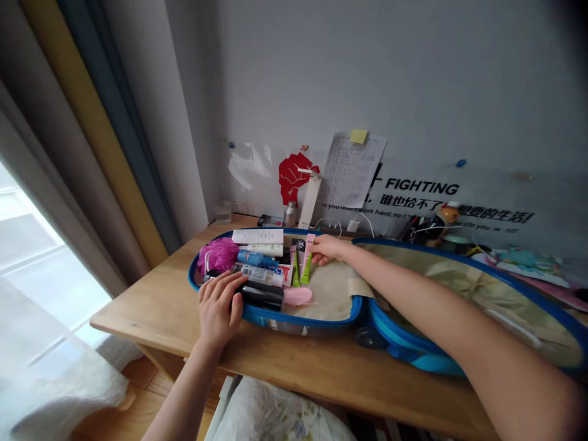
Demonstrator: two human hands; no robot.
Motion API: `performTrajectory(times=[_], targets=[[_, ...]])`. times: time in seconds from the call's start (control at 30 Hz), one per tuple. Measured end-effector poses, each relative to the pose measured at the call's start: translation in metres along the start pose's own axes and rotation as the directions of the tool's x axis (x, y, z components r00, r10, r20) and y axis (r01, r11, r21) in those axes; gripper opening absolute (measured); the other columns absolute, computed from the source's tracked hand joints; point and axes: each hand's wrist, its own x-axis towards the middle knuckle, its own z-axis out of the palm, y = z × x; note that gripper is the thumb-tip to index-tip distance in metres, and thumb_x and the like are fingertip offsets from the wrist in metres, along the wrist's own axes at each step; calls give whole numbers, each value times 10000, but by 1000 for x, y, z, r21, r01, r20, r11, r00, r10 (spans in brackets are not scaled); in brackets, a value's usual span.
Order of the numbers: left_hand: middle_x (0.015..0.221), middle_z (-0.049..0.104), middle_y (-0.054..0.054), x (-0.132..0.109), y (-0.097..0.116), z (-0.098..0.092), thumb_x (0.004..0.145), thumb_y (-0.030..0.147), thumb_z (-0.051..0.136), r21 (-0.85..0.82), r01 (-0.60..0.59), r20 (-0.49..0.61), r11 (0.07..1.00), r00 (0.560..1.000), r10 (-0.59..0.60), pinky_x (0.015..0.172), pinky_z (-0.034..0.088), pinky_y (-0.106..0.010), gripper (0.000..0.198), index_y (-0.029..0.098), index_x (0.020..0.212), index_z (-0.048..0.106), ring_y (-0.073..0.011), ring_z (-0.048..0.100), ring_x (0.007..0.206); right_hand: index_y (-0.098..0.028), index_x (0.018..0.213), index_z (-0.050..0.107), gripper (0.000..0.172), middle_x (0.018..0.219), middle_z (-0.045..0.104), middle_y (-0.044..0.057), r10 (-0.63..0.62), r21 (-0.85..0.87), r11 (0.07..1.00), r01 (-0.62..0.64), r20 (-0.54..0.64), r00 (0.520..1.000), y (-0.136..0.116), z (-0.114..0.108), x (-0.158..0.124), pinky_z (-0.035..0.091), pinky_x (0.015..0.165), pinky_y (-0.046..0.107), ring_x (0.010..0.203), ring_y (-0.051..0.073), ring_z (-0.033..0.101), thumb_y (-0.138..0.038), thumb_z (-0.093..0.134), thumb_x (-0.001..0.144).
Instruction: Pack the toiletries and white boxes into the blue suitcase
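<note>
An opened blue suitcase (pixel 337 318) lies on the wooden table, its left half holding toiletries. My right hand (pixel 327 248) pinches a pink-and-green tube (pixel 307 260) near its top, with a similar tube (pixel 294 266) just left of it. Fingers stretched out, my left hand (pixel 219 303) rests over the near left rim and the end of a black bottle (pixel 263 293). A pink brush-like item (pixel 297 297) extends from that bottle. Behind lie a clear tube (pixel 257 274), a blue bottle (pixel 254 257), a white box (pixel 257 236) and a magenta bath puff (pixel 219 254).
The suitcase's other half (pixel 422 269) spreads right, beneath my right forearm. A silver bottle (pixel 290 214) and a white lamp (pixel 310 201) stand behind, against the wall. Curtains (pixel 87 122) hang at left. A floral cloth-covered seat (pixel 280 413) is below the table's front edge (pixel 294 373).
</note>
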Motion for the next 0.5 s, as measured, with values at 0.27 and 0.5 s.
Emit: performTrajectory(times=[0.27, 0.5], targets=[[1142, 752, -61, 1, 0, 0, 998, 293, 417, 14, -15, -15, 1000, 1000, 15, 1009, 383, -400, 338, 238, 1149, 715, -246, 645, 1126, -134, 1097, 635, 260, 963, 670, 24, 96, -156, 984, -86, 57, 994, 1, 18, 5, 569, 652, 247, 760, 97, 639, -358, 610, 967], [1132, 753, -66, 2, 1, -1, 1002, 269, 418, 24, -51, -24, 998, 998, 51, 999, 381, -403, 325, 224, 1151, 703, -251, 642, 1119, -129, 1031, 646, 258, 886, 666, 8, 93, -272, 957, -99, -33, 995, 4, 24, 9, 553, 616, 230, 699, 83, 622, -376, 617, 963]])
